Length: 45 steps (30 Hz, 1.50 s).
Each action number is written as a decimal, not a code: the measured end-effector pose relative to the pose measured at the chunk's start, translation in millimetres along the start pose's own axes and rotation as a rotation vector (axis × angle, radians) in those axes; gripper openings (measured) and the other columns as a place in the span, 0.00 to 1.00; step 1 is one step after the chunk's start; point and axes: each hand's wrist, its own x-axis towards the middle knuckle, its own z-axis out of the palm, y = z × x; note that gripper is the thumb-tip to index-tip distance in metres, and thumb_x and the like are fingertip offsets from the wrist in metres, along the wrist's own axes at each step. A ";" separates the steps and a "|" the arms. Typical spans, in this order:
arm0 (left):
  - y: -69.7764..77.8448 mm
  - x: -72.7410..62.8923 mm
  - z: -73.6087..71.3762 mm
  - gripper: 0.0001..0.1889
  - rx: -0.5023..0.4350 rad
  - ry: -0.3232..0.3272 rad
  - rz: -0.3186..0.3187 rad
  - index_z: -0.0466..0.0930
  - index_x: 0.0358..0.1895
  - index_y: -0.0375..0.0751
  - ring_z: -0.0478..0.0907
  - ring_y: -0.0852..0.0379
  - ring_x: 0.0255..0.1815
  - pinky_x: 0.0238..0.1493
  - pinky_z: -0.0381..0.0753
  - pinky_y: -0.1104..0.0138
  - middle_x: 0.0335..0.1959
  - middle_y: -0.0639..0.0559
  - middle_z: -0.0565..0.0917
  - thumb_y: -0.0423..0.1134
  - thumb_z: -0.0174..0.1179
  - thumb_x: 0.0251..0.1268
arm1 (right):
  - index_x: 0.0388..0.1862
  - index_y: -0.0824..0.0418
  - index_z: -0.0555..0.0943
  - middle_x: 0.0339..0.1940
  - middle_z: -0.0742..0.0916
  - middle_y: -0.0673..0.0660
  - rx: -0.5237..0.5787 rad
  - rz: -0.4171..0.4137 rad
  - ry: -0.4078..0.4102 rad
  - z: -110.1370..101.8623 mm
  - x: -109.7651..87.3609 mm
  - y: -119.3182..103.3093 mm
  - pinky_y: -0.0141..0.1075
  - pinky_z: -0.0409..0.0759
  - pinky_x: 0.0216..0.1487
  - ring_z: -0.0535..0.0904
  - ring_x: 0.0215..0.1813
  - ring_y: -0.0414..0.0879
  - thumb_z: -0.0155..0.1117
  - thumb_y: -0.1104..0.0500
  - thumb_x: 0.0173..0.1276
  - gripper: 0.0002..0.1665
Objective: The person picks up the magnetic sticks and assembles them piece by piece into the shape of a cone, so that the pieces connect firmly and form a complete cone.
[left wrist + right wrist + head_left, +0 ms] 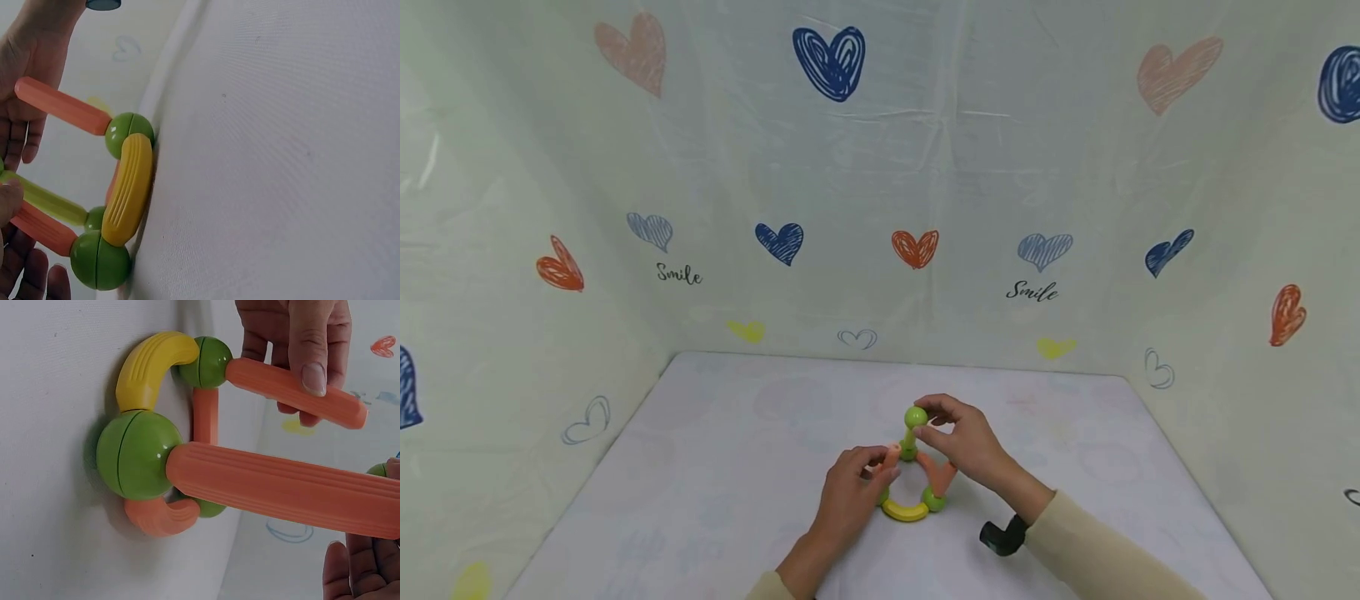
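Note:
On the white table stands a ring of toy building pieces: a yellow curved rod [906,511], orange pieces and green balls [933,501]. My left hand [850,497] pinches an orange straight rod [294,394] that rises from a ball on the left side; the thumb lies along it in the right wrist view. Another orange rod [281,487] stands up on the right side. At the back, a light green rod [53,200] rises from the ring. My right hand [967,442] holds the green ball [915,417] at its top between thumb and fingers.
A black device [1003,536] shows at the right wrist, close to the sleeve. White sheeting [970,183] printed with hearts hangs behind the table and at both sides. The white table [737,433] extends around the pieces.

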 end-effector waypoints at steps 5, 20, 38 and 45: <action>1.9 3.7 2.7 0.12 0.019 0.002 0.007 0.88 0.52 0.51 0.76 0.63 0.44 0.44 0.80 0.70 0.46 0.61 0.87 0.46 0.72 0.69 | 0.58 0.52 0.85 0.48 0.90 0.44 -0.023 -0.001 -0.010 2.4 -3.5 -3.2 0.56 0.80 0.62 0.83 0.54 0.45 0.78 0.56 0.68 0.20; 0.0 7.0 5.4 0.11 0.029 0.025 0.036 0.89 0.50 0.48 0.76 0.61 0.42 0.41 0.78 0.70 0.44 0.58 0.88 0.44 0.74 0.67 | 0.56 0.51 0.87 0.48 0.90 0.45 -0.008 -0.015 -0.068 7.4 -8.6 -4.9 0.47 0.81 0.57 0.84 0.55 0.58 0.78 0.53 0.68 0.19; 0.9 5.6 4.5 0.11 0.018 0.026 0.018 0.89 0.50 0.49 0.78 0.60 0.44 0.42 0.80 0.70 0.45 0.58 0.88 0.45 0.73 0.68 | 0.58 0.51 0.85 0.51 0.89 0.45 -0.011 -0.026 -0.090 8.2 -10.5 -3.3 0.55 0.80 0.62 0.83 0.57 0.54 0.77 0.49 0.69 0.22; 8.6 8.3 2.9 0.16 -0.033 0.038 0.069 0.86 0.56 0.47 0.80 0.56 0.49 0.48 0.83 0.65 0.50 0.57 0.88 0.46 0.72 0.69 | 0.59 0.52 0.85 0.52 0.89 0.46 0.003 -0.026 -0.076 5.9 -13.3 -3.8 0.48 0.81 0.59 0.83 0.54 0.49 0.76 0.49 0.70 0.21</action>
